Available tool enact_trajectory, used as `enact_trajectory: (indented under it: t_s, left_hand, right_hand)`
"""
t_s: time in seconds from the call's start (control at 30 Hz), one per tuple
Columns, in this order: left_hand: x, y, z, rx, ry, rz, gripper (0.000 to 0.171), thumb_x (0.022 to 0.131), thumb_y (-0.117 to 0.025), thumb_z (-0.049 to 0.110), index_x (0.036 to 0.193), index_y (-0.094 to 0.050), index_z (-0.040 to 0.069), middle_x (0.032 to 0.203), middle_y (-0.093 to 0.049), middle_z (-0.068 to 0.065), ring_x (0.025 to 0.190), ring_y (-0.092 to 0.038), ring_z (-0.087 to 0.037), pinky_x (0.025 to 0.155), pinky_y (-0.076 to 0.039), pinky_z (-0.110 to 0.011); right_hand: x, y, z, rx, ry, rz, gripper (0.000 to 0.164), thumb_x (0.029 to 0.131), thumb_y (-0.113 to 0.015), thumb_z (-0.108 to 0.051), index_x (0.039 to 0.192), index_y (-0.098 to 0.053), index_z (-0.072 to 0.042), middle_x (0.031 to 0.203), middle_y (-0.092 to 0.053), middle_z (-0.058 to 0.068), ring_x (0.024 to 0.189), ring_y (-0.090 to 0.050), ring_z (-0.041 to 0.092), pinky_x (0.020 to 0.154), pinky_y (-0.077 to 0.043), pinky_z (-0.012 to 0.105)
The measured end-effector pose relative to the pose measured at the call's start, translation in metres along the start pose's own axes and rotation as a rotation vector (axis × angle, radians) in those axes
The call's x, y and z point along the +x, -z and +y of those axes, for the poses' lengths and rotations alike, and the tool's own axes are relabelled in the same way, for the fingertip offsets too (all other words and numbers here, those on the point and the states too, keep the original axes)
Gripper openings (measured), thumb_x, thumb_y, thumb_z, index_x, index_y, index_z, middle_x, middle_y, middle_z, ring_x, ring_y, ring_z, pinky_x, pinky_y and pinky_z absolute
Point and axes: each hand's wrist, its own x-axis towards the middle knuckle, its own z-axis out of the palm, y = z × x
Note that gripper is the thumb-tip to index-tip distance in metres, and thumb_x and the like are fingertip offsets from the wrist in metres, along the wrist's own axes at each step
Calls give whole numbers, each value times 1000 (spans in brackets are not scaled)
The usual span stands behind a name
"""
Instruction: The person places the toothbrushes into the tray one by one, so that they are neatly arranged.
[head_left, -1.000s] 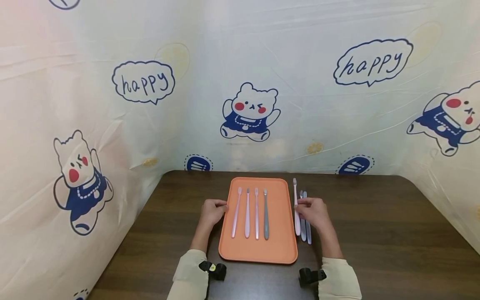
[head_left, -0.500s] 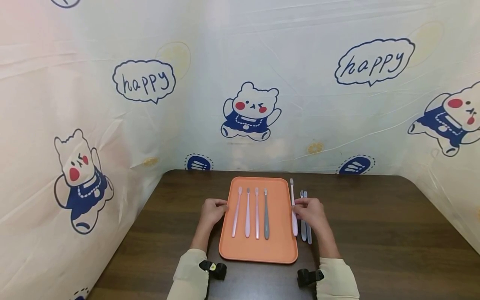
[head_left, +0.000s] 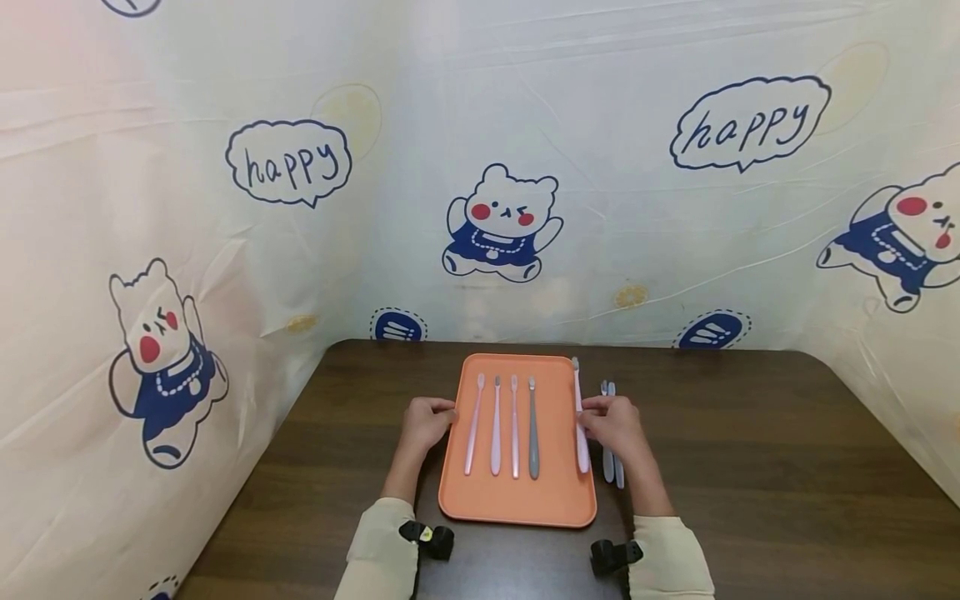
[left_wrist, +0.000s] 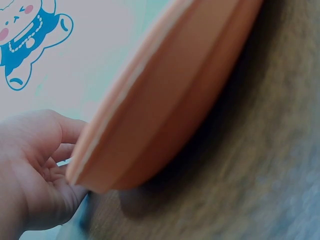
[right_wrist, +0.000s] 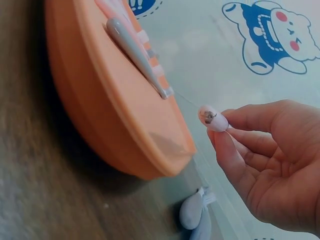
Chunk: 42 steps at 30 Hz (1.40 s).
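An orange tray [head_left: 517, 505] lies on the table. On it, side by side, are several toothbrushes, among them a pink toothbrush [head_left: 472, 442] at the left and a grey toothbrush [head_left: 533, 446] at the right. My left hand [head_left: 426, 423] holds the tray's left rim; in the left wrist view its fingers curl at the tray edge. Between thumb and fingertips my right hand [head_left: 617, 425] pinches a pale pink toothbrush [head_left: 582, 452], raised over the tray's right side. The right wrist view shows this brush's handle end [right_wrist: 212, 118], above and apart from the tray.
Two bluish-grey toothbrushes, a nearer one [head_left: 607, 467] and one at its right [head_left: 618, 477], lie on the dark wooden table [head_left: 750, 467] right of the tray, partly behind my right hand. A patterned curtain [head_left: 600, 208] surrounds the table's back and sides.
My right hand has carried the pale pink toothbrush leftward, from beside the tray to over its right edge. The left hand has stayed at the left rim.
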Motion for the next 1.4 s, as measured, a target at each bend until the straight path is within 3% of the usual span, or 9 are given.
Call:
enact_trajectory:
  t_s: [0.27, 0.87, 1.4]
  left_hand:
    - [0, 1, 1, 4, -6, 3, 21, 85, -67, 15, 100, -77, 3, 103, -74, -16, 91, -67, -25, 75, -56, -37]
    - [-2, 0, 1, -23, 28, -21, 22, 87, -66, 15, 102, -76, 3, 103, -73, -15, 85, -66, -20, 69, -55, -31]
    - [-2, 1, 0, -15, 7, -13, 22, 86, -67, 14, 102, -76, 2, 102, -74, -16, 85, -68, -21, 69, -56, -32]
  right_hand:
    - [0, -4, -1, -54, 9, -6, 30, 87, -61, -8, 112, -69, 5, 100, -73, 22, 71, -69, 13, 65, -58, 28]
    - [-3, -14, -3, -103, 50, 14, 27, 87, -64, -8, 111, -71, 2, 99, -75, 19, 78, -69, 14, 61, -53, 25]
    - [-2, -24, -5, -55, 10, 3, 24, 87, -66, -7, 108, -71, 3, 95, -74, 18, 74, -69, 14, 62, -57, 28]
